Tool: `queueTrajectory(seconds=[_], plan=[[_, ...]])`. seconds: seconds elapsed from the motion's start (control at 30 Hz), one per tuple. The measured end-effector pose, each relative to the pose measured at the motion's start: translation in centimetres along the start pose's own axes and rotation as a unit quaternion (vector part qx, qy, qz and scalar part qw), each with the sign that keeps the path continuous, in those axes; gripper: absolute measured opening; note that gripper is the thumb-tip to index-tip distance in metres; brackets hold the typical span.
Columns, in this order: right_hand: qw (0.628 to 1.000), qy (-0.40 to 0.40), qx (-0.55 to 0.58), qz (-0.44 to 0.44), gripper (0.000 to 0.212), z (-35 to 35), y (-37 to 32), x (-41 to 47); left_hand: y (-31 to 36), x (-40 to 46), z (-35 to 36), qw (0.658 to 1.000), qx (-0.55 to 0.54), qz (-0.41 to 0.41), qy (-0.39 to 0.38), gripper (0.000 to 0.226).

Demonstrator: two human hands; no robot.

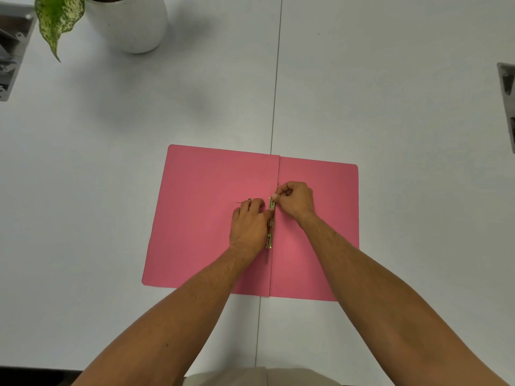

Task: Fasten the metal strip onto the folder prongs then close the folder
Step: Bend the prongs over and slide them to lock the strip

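Note:
A pink folder [203,218] lies open and flat on the white table. A brass-coloured metal strip [271,218] runs along its centre fold. My left hand [249,227] presses down on the strip's left side, thumb against the metal. My right hand [294,200] pinches a thin upright prong [276,190] at the strip's far end. A small silvery piece [245,201] pokes out past my left fingertips; what it is I cannot tell. The near prong is hidden by my left hand.
A white plant pot [131,23] with a speckled green leaf [57,20] stands at the far left. A grey tray [11,51] sits at the left edge and another grey object [507,101] at the right edge. A table seam [274,107] runs under the folder.

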State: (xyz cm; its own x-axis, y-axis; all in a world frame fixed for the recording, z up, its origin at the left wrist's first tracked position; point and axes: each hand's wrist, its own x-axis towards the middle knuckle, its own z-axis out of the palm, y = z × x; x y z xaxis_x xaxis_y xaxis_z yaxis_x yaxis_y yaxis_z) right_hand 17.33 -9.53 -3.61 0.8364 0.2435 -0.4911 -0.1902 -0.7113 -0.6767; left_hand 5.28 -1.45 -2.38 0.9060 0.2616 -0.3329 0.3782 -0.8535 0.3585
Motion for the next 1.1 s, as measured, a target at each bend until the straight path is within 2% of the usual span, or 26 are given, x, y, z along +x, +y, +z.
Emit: queueTrajectory(seconds=[0.3, 0.47, 0.67, 0.97, 1.1], plan=[[1.000, 0.004, 0.011, 0.020, 0.028, 0.0, -0.4, 0.2, 0.0, 0.1, 0.1, 1.000, 0.002, 0.001, 0.000, 0.035], [1.000, 0.009, 0.016, 0.003, 0.010, 0.2, 0.0, -0.2, 0.0, 0.0, 0.1, 1.000, 0.001, 0.001, 0.001, 0.034], [0.998, 0.040, -0.017, -0.049, 0.016, 0.4, 0.3, -1.4, 0.0, 0.0, 0.1, 1.000, -0.003, -0.001, 0.003, 0.033], [0.998, 0.022, -0.052, -0.031, 0.007, 0.2, -0.7, -0.5, 0.0, 0.1, 0.3, 1.000, -0.001, 0.004, 0.006, 0.034], [0.998, 0.020, -0.054, -0.030, 0.015, 0.3, -0.8, -0.7, -0.1, 0.1, 0.4, 1.000, -0.004, 0.002, 0.011, 0.034]])
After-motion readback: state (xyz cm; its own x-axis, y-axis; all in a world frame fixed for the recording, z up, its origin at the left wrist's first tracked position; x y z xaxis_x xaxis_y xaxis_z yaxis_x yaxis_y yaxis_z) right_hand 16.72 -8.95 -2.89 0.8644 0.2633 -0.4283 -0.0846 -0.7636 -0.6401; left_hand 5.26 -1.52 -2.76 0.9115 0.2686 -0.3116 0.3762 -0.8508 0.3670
